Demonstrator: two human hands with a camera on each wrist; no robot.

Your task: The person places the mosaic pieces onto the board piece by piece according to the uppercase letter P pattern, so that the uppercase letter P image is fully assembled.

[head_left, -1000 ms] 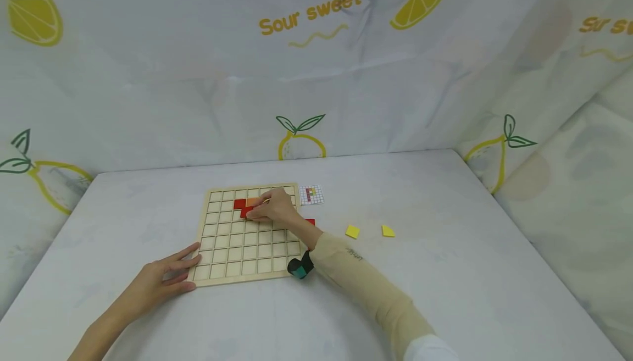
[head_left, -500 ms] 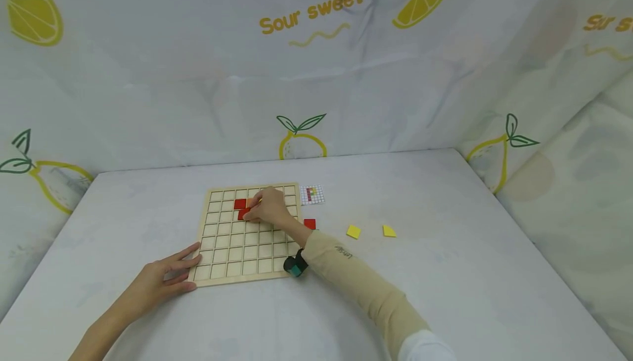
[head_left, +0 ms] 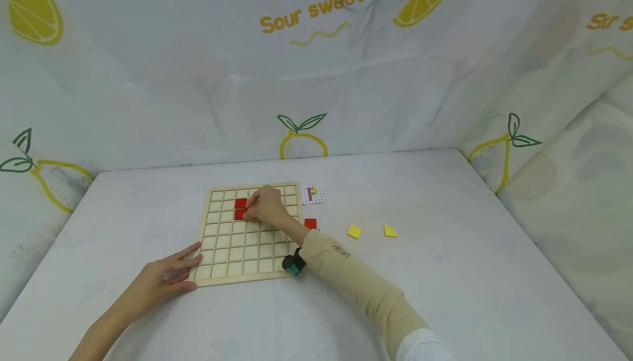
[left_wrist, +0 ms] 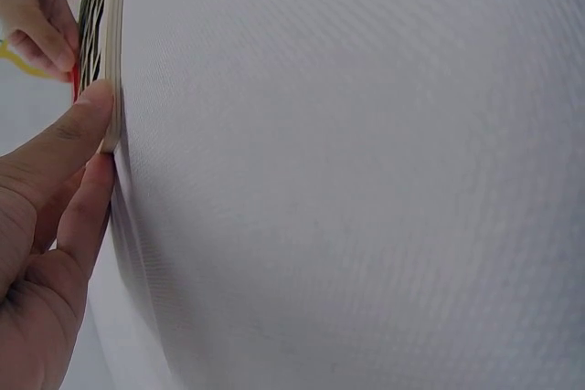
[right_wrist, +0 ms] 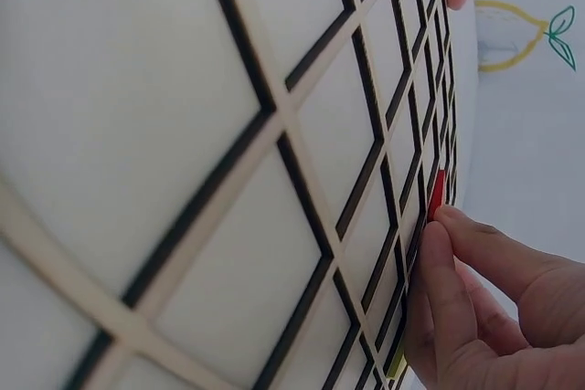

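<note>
A wooden grid board (head_left: 237, 254) lies on the white-covered table. Over its upper middle, my right hand (head_left: 268, 206) pinches a red square tile (head_left: 239, 215) between thumb and fingertip. That tile appears seated in a cell, directly in front of another red tile (head_left: 240, 203). In the right wrist view, thumb and finger meet at the edge of a red tile (right_wrist: 436, 194); a yellow piece (right_wrist: 397, 358) shows below the hand. My left hand (head_left: 160, 279) rests its spread fingertips and thumb against the board's left edge near the front corner. My right hand hides neighbouring cells.
A small printed pattern card (head_left: 313, 194) lies by the board's back right corner. Right of the board are a loose red tile (head_left: 310, 223), partly near my sleeve, a yellow square tile (head_left: 354, 232) and a yellow quarter-round tile (head_left: 390, 231). A lemon-print cloth (head_left: 395, 103) hangs behind.
My right hand has shifted slightly left with the red tile, which now lines up in front of the other red one. The orange tile seen earlier is now covered. My left hand stays put.
</note>
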